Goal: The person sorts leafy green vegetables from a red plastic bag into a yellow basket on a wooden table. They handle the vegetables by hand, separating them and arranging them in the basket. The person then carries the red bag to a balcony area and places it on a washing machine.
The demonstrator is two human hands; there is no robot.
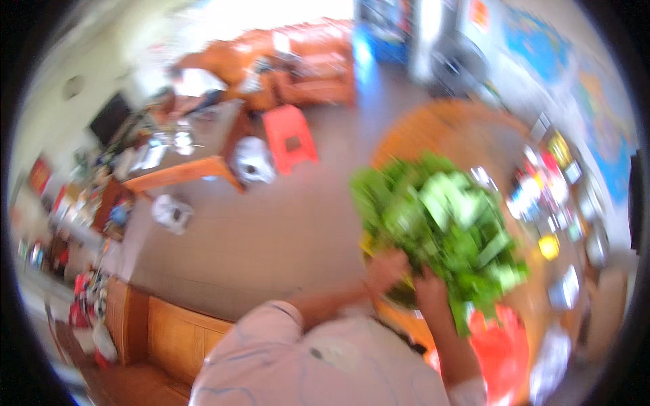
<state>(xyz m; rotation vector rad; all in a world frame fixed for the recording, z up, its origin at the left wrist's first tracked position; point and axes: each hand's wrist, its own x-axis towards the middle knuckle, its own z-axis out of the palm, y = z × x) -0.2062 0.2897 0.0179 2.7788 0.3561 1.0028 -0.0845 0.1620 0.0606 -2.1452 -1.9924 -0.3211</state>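
A big heap of leafy green vegetables (436, 218) rises over the near left part of a round wooden table (436, 127). Below the leaves shows a bit of a yellow object (366, 246), perhaps a basin's rim; the rest is hidden. My left hand (388, 271) is at the heap's near left edge, close to the yellow object. Beside it, my right hand (431, 292) reaches up against the lower leaves. Blur and foliage hide the fingertips of both hands, so their grip does not show. A red plastic bag (500, 350) lies right of my right forearm.
Jars and packets (541, 185) crowd the table's right side, with a yellow item (548, 247) nearer. A red plastic stool (290, 139) and white stools (254, 160) stand on the floor. Beyond are a wooden desk (177, 172), a seated person (185, 96) and a brown sofa (315, 66).
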